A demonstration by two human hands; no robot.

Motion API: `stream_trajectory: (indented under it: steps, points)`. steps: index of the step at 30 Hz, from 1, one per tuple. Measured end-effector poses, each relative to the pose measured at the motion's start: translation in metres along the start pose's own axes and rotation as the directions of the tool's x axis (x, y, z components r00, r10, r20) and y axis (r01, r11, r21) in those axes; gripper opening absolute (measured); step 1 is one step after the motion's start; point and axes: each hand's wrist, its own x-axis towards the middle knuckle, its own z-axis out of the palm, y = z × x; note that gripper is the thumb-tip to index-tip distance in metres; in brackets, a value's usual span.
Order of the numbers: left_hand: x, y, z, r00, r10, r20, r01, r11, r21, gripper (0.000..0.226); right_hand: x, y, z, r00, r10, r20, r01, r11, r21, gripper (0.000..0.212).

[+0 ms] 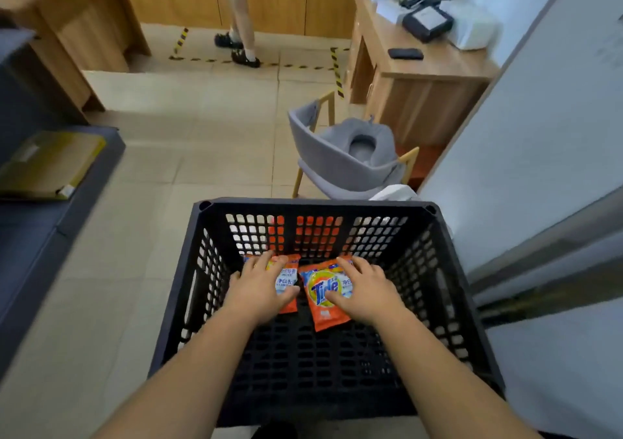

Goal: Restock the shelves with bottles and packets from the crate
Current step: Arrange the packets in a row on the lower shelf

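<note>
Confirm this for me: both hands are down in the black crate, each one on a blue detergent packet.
Not quite. The head view shows the left hand and the right hand down in the black crate, but the packets are orange, not blue: the left packet and the right packet each lie under a hand.

Both bare forearms reach forward and down, roughly parallel. The left hand lies palm-down with fingers spread. The right hand mirrors it, fingers splayed flat.
</note>
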Motion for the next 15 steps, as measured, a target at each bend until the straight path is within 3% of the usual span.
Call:
stream_trajectory:
  steps: [7,15]
  points:
    - [0.068,-0.019,0.065,0.982,-0.075,0.172,0.06,0.994,0.091,0.079,0.078,0.01,0.055,0.985,0.016,0.174,-0.007,0.999,-0.049,0.085]
    - [0.118,-0.033,0.118,0.978,-0.126,0.168,0.095,0.979,0.179,0.087,0.141,0.01,0.109,0.972,-0.074,0.224,0.118,0.975,-0.189,0.099]
